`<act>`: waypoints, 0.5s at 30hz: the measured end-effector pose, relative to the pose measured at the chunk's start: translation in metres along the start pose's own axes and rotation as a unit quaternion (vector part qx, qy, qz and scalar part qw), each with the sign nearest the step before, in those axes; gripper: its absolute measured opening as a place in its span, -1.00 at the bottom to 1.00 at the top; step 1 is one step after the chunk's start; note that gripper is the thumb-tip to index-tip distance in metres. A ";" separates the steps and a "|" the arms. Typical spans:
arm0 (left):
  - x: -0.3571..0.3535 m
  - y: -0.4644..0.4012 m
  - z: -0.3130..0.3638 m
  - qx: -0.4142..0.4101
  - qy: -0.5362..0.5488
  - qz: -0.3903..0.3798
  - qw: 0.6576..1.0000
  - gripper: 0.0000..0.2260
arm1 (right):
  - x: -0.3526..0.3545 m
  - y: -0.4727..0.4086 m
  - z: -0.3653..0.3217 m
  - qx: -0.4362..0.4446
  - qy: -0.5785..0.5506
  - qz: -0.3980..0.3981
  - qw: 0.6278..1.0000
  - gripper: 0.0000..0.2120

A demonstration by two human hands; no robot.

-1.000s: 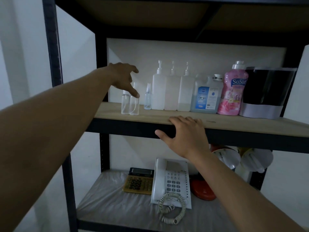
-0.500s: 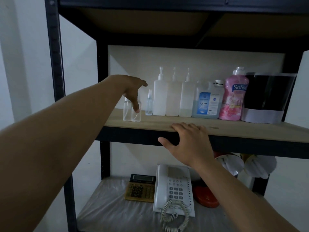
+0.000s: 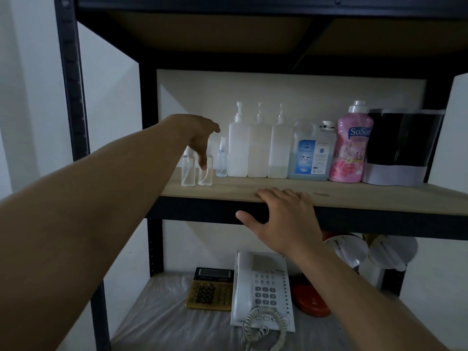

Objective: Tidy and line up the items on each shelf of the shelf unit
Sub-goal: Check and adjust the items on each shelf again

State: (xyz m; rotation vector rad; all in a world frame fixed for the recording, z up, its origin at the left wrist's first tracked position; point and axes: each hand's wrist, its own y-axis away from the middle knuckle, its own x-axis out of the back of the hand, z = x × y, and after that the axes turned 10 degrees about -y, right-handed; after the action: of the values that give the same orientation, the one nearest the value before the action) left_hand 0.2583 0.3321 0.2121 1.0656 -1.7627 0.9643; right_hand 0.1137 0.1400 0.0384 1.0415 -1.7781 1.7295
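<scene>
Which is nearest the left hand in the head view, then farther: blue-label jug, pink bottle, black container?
From the left hand, all on the same shelf, to its right:
1. Blue-label jug, right of the pump bottles.
2. Pink bottle, next along.
3. Black container, at the far right end.

Dim, bluish, soft-focus view (edges bowed), deep shadow overhead.

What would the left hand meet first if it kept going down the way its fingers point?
Likely the small clear bottle under the left hand; its fingertip already looks on it, though depth is unclear.
</scene>
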 end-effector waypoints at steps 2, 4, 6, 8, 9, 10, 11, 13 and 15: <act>-0.001 -0.009 0.003 0.003 -0.008 -0.003 1.000 0.15 | 0.000 -0.001 0.000 0.001 0.000 0.001 1.000 -0.27; -0.002 -0.018 0.006 0.010 -0.010 -0.008 1.000 0.16 | -0.001 -0.001 0.001 0.003 -0.002 0.005 1.000 -0.28; -0.004 -0.027 0.008 0.018 -0.008 -0.011 1.000 0.15 | -0.001 -0.001 0.001 0.005 -0.004 0.004 1.000 -0.27; -0.005 -0.035 0.008 0.026 -0.002 -0.009 1.000 0.14 | -0.002 -0.001 0.001 0.005 -0.006 0.004 1.000 -0.28; -0.005 -0.038 0.008 0.033 0.003 -0.009 0.999 0.15 | -0.002 -0.001 0.002 0.004 -0.006 0.005 1.000 -0.28; -0.006 -0.043 0.008 0.041 0.010 -0.009 0.999 0.16 | -0.002 -0.001 0.001 0.004 -0.005 0.006 1.000 -0.28; -0.008 -0.047 0.007 0.051 0.017 -0.010 0.998 0.17 | -0.002 -0.001 0.001 0.004 -0.004 0.008 1.000 -0.28; -0.011 -0.058 0.005 0.064 0.050 -0.017 0.997 0.21 | -0.003 -0.001 0.002 0.005 -0.002 0.012 1.000 -0.29; -0.016 -0.072 0.000 0.070 0.082 -0.027 0.994 0.25 | -0.005 -0.002 0.002 0.004 0.000 0.014 1.000 -0.28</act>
State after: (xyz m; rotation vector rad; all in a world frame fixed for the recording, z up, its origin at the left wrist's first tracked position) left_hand 0.3296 0.3121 0.2113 1.0841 -1.5434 1.1229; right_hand 0.1182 0.1390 0.0355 1.0248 -1.7941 1.7548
